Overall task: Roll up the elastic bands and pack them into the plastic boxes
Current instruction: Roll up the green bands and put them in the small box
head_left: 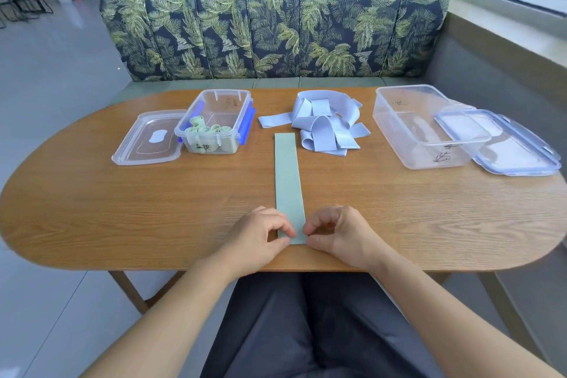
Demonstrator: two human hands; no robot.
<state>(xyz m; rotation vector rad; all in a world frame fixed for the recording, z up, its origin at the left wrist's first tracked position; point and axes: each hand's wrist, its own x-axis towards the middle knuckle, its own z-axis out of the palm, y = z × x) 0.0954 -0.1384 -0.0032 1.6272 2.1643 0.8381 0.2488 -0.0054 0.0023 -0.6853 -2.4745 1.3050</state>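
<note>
Now pinching, left hand (257,238) and right hand (343,235), the green band (287,181) end by the tabletop (122,209) edge to start rolling

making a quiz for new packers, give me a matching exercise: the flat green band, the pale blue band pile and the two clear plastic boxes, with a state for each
Things
1. flat green elastic band
2. heap of pale blue elastic bands
3. small clear plastic box with blue clips
4. large clear plastic box

States
A. holds rolled green bands
B. pinched at its near end by the left hand and right hand
C. far right, no bands inside
D. loose and unrolled

Pairs: 1-B, 2-D, 3-A, 4-C
</note>
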